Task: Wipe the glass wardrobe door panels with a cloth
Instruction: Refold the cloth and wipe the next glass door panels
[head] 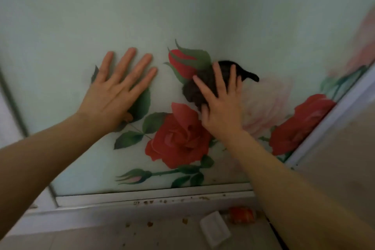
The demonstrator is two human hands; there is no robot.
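The glass wardrobe door panel [182, 10] fills the view, pale green with printed red roses and green leaves low down. My left hand [115, 89] lies flat on the glass at centre left, fingers spread, holding nothing. My right hand [220, 103] presses a dark crumpled cloth [199, 87] against the glass, just right of a red rosebud and above a large red rose. A tail of the cloth sticks out to the right past my fingers.
A metal frame rail [154, 199] runs along the panel's bottom edge, and a pale frame [332, 115] slants up at the right. On the floor below lie a small white packet [215, 229], a red-orange scrap [241, 215] and crumbs.
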